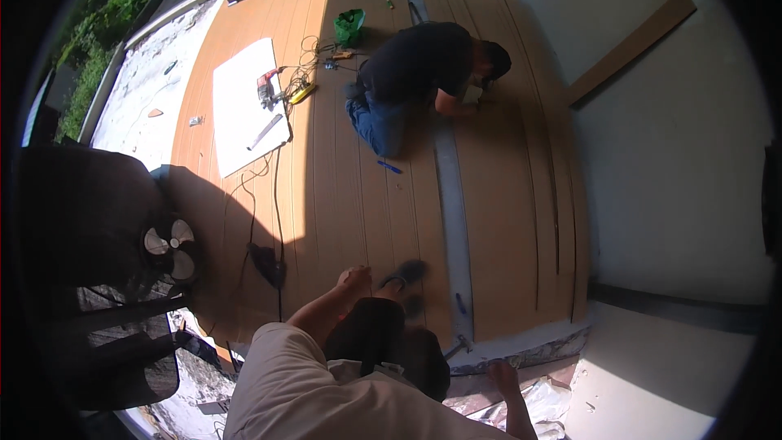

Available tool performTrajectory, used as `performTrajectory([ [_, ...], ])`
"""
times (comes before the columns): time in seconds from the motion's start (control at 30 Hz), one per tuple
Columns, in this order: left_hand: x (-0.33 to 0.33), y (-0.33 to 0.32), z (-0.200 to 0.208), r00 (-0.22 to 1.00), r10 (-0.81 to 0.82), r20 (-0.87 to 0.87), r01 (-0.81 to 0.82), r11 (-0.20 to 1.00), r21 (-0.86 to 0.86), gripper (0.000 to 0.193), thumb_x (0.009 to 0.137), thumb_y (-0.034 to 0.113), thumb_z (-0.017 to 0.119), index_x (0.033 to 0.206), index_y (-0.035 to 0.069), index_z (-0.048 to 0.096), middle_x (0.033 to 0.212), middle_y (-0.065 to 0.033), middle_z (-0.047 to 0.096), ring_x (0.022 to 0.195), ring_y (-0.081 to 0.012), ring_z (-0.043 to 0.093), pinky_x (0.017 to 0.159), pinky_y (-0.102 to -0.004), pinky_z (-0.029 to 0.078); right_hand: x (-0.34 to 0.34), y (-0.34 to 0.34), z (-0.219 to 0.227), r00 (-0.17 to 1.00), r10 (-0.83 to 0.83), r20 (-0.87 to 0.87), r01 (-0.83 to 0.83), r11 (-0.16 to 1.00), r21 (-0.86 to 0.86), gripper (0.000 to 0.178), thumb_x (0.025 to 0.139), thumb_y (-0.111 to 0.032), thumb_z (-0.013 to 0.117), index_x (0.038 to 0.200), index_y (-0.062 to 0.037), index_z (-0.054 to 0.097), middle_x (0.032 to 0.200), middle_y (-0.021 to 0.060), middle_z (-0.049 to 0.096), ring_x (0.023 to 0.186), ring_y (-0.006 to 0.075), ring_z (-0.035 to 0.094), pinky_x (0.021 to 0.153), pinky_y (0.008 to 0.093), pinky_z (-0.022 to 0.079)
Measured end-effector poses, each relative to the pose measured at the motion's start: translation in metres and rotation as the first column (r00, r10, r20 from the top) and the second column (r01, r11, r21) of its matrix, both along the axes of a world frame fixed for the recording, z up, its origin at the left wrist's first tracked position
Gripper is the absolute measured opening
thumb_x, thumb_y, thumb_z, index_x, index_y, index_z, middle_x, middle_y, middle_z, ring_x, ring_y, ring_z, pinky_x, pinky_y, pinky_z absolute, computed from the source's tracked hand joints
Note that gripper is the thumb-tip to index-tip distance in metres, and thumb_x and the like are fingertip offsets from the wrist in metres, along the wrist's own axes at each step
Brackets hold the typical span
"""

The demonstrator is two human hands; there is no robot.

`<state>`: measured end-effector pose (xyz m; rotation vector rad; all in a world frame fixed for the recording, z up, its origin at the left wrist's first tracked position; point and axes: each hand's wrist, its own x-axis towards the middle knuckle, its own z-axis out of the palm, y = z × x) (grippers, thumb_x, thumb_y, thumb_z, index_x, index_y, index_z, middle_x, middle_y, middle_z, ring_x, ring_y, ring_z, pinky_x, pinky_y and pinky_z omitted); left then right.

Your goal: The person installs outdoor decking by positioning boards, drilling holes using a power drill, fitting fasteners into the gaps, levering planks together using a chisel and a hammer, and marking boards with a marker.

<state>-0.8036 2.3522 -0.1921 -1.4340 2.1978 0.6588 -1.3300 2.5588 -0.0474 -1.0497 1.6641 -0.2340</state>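
Note:
My left hand is held out in front of my left knee, above the wood-coloured plank floor. Its fingers look curled closed; whatever they hold, if anything, is too small to make out. Low on the right, my right hand hangs beside my body with its fingers folded in. I cannot see what is inside it. A hammer-like tool lies between my legs and that hand, at the near end of a grey strip in the floor. My foot in a dark shoe stands on the planks.
A co-worker in dark clothes kneels ahead, bent over the floor. Left of them, a white board bears a red power tool. Cords, a green bag and a blue tool lie around. A fan stands left; a plank leans right.

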Motion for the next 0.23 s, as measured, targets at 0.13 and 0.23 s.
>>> performTrajectory([
  [0.13, 0.126, 0.134, 0.001, 0.715, 0.671, 0.197, -0.698, 0.703, 0.136, 0.034, 0.086, 0.023, 0.059, 0.116, 0.01, 0.069, 0.114, -0.0174, 0.068, 0.112, -0.0359, 0.064, 0.091, -0.0452, 0.052, -0.064, -0.013, -0.082, 0.979, -0.104, 0.174, 0.072, 0.981, 0.18, 0.022, 0.098, -0.02, 0.055, 0.084, -0.0038, 0.062, 0.061, 0.0042, 0.053, 0.053, 0.0142, 0.052, 0.049, 0.031, 0.043],
  [0.23, 0.159, 0.202, 0.062, 0.431, 0.898, 0.091, -0.881, 0.397, 0.258, 0.049, 0.09, 0.028, 0.057, 0.136, 0.011, 0.059, 0.126, -0.0252, 0.062, 0.122, -0.0387, 0.058, 0.099, -0.0479, 0.048, -0.1, -0.036, -0.089, 0.95, -0.169, 0.261, 0.059, 0.921, 0.384, 0.015, 0.095, -0.015, 0.058, 0.093, -0.0012, 0.061, 0.059, 0.0055, 0.051, 0.047, 0.017, 0.05, 0.045, 0.0313, 0.041],
])
